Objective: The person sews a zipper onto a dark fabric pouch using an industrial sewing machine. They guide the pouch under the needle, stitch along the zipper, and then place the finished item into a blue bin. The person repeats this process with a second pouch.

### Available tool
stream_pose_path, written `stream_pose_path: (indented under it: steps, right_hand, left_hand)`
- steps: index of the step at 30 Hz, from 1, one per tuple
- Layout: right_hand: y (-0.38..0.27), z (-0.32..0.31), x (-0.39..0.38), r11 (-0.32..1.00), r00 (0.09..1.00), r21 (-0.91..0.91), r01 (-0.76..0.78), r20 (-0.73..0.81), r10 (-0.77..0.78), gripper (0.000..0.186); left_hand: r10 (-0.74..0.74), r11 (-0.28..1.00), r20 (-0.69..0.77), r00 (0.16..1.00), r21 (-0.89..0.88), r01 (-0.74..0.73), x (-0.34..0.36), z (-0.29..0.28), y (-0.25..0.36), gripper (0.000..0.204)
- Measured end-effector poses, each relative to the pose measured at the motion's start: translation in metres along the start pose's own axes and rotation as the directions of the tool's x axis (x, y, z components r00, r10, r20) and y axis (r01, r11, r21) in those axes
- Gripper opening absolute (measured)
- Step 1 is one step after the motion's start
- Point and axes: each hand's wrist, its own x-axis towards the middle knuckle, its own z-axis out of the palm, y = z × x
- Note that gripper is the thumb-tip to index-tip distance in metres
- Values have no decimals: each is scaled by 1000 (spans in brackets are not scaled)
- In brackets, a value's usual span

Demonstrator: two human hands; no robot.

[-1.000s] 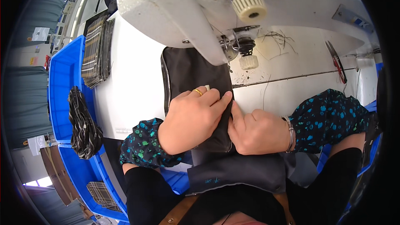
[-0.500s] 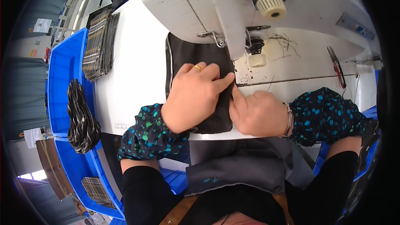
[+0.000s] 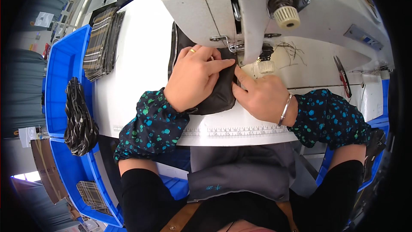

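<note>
A black zippered fabric pouch [image 3: 222,97] lies on the white sewing table, its far end hidden under the head of a sewing machine [image 3: 201,4]. A silver zip [image 3: 173,51] runs along its left side. My left hand [image 3: 193,75] bears down on the pouch with bent fingers gathering the cloth, index finger stretched toward the presser foot [image 3: 239,56]. At the pouch's right edge, my right hand [image 3: 264,96] pinches the cloth between thumb and index finger, close to the left fingertip. The needle itself cannot be made out.
Left stand blue bins [image 3: 64,94], a stack of plaid fabric pieces [image 3: 99,43] and a bundle of dark striped strips [image 3: 79,118]. Thread snippers [image 3: 342,75] and loose thread ends [image 3: 289,51] lie right of the machine. A ruler strip [image 3: 231,132] follows the table's front edge.
Both hands and the pouch have moved away from me, farther under the machine head. More of the ruler strip now shows. The view has shifted slightly too.
</note>
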Motion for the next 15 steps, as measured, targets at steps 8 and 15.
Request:
stream_pose_path:
  steps: [8,15]
  right_hand:
    - [-7,-6,-4,981,995,186,44,-95,-27,28]
    - [-3,-15,-1,981,943,18,192,-281,-180,22]
  left_hand:
    - [51,992,-42,998,-111,-55,-31,-24,33,47]
    - [151,986,-73,986,83,-145,-41,-13,32,45]
